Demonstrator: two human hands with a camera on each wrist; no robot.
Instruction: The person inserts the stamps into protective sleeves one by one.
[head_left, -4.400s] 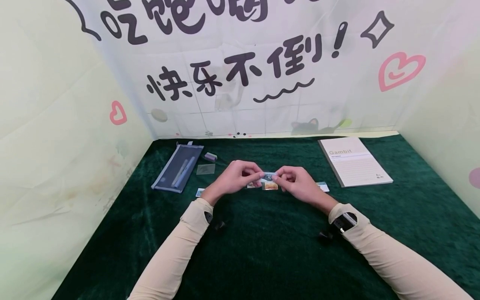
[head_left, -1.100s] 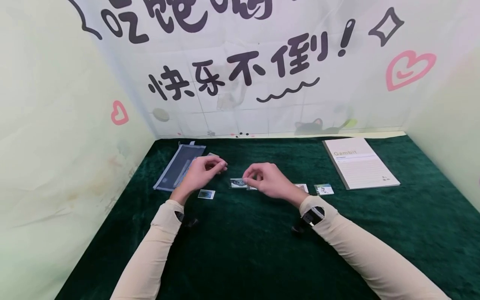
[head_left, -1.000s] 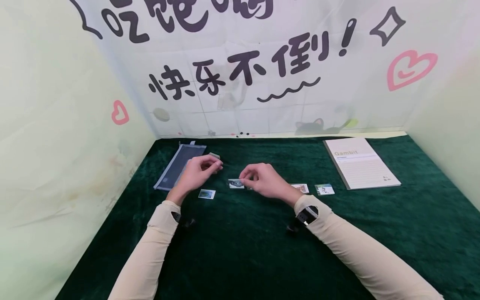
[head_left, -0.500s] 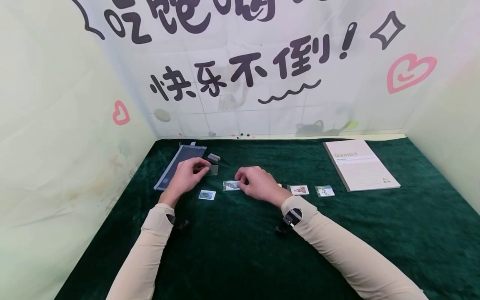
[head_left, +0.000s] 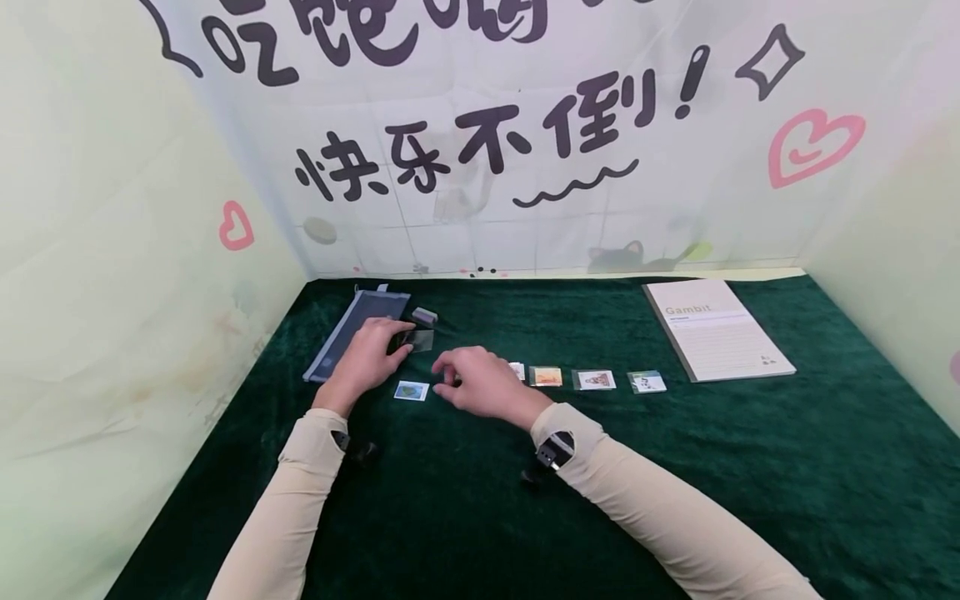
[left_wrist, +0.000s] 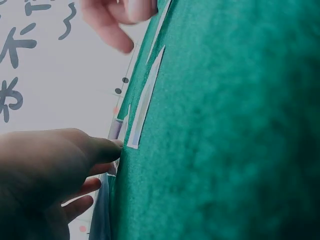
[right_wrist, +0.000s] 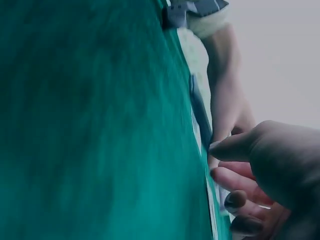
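Note:
My left hand is at the left edge of a clear plastic sleeve, thumb and forefinger spread apart around that edge. A small blue stamp-like picture with a white border lies on the green cloth just in front of it. To the right, my right hand hovers close to that picture, fingers loosely bent with nothing visible between them. Sleeved picture cards run off to its right: an orange one, one with a brown figure and a green-and-white one. Another card is partly hidden behind the right hand.
A blue mesh zip pouch lies at the left beyond the left hand. Behind the sleeve sits a small purple-and-grey block. A white notepad lies at the back right. Fabric walls enclose the cloth-covered table.
Earlier both hands held a blue-grey sleeved card, which the right hand then set down in the row. The left hand moved left to the clear sleeve; the right released the card and followed leftward.

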